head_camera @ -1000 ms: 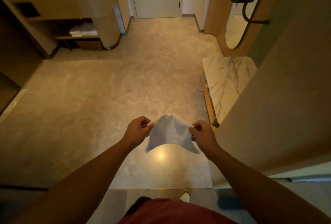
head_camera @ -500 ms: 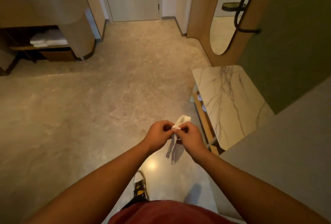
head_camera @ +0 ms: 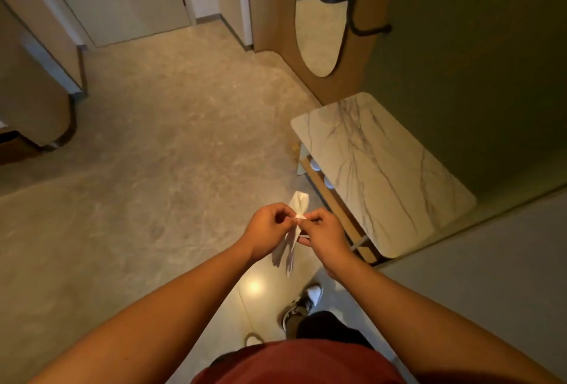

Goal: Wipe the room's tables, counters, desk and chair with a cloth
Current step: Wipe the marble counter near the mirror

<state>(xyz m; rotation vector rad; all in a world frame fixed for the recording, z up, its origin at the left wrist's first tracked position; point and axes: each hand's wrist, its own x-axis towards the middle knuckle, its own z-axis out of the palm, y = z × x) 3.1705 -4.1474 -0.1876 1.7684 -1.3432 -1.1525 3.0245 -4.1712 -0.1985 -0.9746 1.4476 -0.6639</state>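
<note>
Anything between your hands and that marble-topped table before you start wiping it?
In the head view, only bare floor and air separate the hands, left hand and right hand, from the marble-topped table. The cloth hangs pinched between both hands.

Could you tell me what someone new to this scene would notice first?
First, the two hands, left hand and right hand, pinching a white cloth together in mid-air at the centre. Next, the marble-topped table just to the right, against the green wall, and the tall oval mirror beyond it.
</note>
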